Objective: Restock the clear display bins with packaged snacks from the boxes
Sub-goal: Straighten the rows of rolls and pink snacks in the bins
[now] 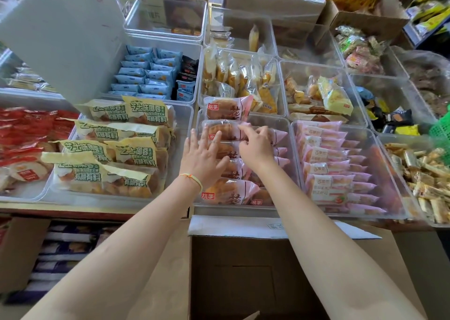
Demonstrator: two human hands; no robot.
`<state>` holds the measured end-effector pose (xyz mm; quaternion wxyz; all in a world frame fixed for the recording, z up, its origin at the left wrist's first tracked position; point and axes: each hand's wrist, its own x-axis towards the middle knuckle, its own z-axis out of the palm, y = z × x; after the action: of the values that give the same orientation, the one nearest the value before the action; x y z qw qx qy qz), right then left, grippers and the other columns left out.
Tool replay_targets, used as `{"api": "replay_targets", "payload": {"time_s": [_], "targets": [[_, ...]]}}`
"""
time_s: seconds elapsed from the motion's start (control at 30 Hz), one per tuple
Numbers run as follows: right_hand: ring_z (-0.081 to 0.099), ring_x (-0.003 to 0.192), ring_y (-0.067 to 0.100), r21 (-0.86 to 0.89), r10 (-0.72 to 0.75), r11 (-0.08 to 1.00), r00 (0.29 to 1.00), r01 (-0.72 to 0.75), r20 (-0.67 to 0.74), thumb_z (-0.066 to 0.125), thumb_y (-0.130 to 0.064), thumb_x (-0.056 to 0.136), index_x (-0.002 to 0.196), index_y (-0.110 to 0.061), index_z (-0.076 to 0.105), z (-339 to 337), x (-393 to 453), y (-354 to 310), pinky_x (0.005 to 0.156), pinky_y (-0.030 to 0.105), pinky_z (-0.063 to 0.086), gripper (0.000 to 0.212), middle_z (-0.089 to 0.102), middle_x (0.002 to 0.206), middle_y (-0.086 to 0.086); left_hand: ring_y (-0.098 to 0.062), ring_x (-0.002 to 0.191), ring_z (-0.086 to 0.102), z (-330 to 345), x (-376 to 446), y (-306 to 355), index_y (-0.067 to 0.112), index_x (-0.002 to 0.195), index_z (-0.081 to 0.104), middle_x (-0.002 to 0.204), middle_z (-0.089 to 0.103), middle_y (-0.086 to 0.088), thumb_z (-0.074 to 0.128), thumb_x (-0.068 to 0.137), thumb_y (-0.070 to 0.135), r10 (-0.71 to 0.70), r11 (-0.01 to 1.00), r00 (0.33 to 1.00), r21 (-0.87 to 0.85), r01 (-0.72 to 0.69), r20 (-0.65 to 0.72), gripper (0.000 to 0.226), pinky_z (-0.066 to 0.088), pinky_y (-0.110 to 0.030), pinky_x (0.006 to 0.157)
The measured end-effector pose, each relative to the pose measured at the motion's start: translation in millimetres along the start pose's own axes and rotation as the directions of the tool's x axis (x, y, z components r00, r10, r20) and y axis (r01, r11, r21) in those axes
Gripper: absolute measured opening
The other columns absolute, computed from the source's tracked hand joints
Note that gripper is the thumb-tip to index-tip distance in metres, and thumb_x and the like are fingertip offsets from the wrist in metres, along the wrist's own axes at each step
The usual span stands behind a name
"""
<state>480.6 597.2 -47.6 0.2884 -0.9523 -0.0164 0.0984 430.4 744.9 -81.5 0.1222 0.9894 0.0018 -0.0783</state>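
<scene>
A clear display bin (291, 149) in the middle front holds a row of pink-and-clear bread packets (229, 190). My left hand (202, 154) lies flat on the packets, fingers straight and spread. My right hand (255, 144) has its fingers curled over the edge of the upper packet (224, 131) in the row. One more pink packet (226, 107) lies on the bin's far rim. Below, in front of the shelf, stands an open brown cardboard box (243, 271); its inside is dark.
To the left is a bin of yellow bread packets (117, 154), to the right a bin of pink packets (333, 168). Farther bins hold blue packets (146, 76) and clear-wrapped cakes (243, 76). A white box flap (65, 34) leans at upper left. A green basket (442, 127) sits at right.
</scene>
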Motion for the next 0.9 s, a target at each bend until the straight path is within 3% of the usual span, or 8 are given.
{"api": "replay_targets", "payload": {"time_s": [0.13,0.27,0.43,0.53,0.6,0.73,0.8,0.9], "targets": [[0.032,0.144,0.027,0.051,-0.053,0.997,0.998,0.051,0.038,0.044,-0.004,0.095,0.146,-0.018,0.047,2,0,-1,0.111,0.039,0.035,0.053,0.029,0.159,0.007,-0.035,0.15,-0.01,0,4,2,0.03,0.157,-0.001,0.164,-0.011,-0.01,0.025,0.097,0.061,-0.021,1.0,1.0,0.002,0.021,0.002,0.073,-0.003,-0.049,0.122],[0.047,0.134,0.026,0.092,-0.079,0.993,0.997,0.077,0.013,0.045,-0.003,0.094,0.145,-0.016,0.046,8,-1,0,0.106,0.039,0.041,0.053,0.037,0.156,0.003,-0.036,0.15,-0.009,0,6,2,0.03,0.157,0.0,0.164,-0.01,-0.012,0.027,0.096,0.061,-0.019,1.0,1.0,-0.002,0.019,0.004,0.074,-0.002,-0.049,0.122],[0.044,0.132,0.025,0.079,-0.063,0.994,0.995,0.069,-0.073,0.049,-0.007,0.093,0.14,-0.016,0.054,6,8,3,0.104,0.032,0.038,0.048,0.043,0.148,0.007,-0.035,0.15,-0.009,-1,4,1,0.034,0.157,0.003,0.164,-0.011,-0.009,0.028,0.095,0.062,-0.021,1.0,1.0,-0.017,0.02,-0.003,0.072,0.0,-0.054,0.121],[0.046,0.131,0.027,0.046,-0.087,0.994,0.982,0.096,-0.167,0.05,-0.013,0.092,0.143,-0.016,0.051,0,25,-2,0.108,0.039,0.04,0.051,0.039,0.152,0.008,-0.035,0.15,-0.013,-2,5,1,0.036,0.156,0.004,0.165,-0.011,-0.005,0.025,0.094,0.065,-0.019,0.998,0.997,0.052,0.024,-0.081,0.072,-0.003,-0.06,0.118],[0.035,0.142,0.027,-0.059,-0.136,0.99,0.982,0.13,-0.132,0.049,-0.019,0.093,0.152,-0.02,0.037,-4,38,-8,0.116,0.047,0.031,0.06,0.026,0.162,0.006,-0.034,0.149,-0.017,-6,9,2,0.035,0.156,0.004,0.165,-0.012,-0.005,0.023,0.094,0.066,0.024,0.993,0.992,0.115,-0.009,-0.124,0.072,-0.006,-0.061,0.118],[0.001,0.154,0.029,-0.33,-0.178,0.929,0.984,0.166,-0.004,0.039,-0.025,0.1,0.158,-0.03,0.021,-8,65,-20,0.123,0.052,0.008,0.061,0.004,0.168,0.009,-0.033,0.148,-0.02,-10,24,0,0.036,0.156,-0.001,0.164,-0.013,-0.003,0.016,0.093,0.068,0.067,0.987,0.996,0.15,-0.057,-0.062,0.072,-0.005,-0.061,0.118],[-0.001,0.154,0.034,-0.328,-0.121,0.936,0.992,0.124,0.029,0.039,-0.025,0.099,0.158,-0.036,0.02,-8,77,-22,0.123,0.054,0.009,0.062,-0.002,0.168,0.012,-0.033,0.148,-0.022,-9,28,-1,0.037,0.156,-0.004,0.164,-0.013,-0.003,0.015,0.093,0.069,0.071,0.985,0.997,0.163,-0.063,-0.043,0.072,-0.004,-0.06,0.118],[0.013,0.151,0.039,-0.208,-0.019,0.977,0.993,0.043,0.118,0.04,-0.021,0.099,0.158,-0.032,0.02,-7,83,-23,0.117,0.051,0.026,0.064,-0.001,0.167,0.014,-0.033,0.147,-0.024,-7,28,-3,0.037,0.155,-0.006,0.164,-0.014,-0.003,0.016,0.094,0.068,0.072,0.985,0.997,0.156,-0.067,-0.03,0.072,-0.005,-0.059,0.118]]}}
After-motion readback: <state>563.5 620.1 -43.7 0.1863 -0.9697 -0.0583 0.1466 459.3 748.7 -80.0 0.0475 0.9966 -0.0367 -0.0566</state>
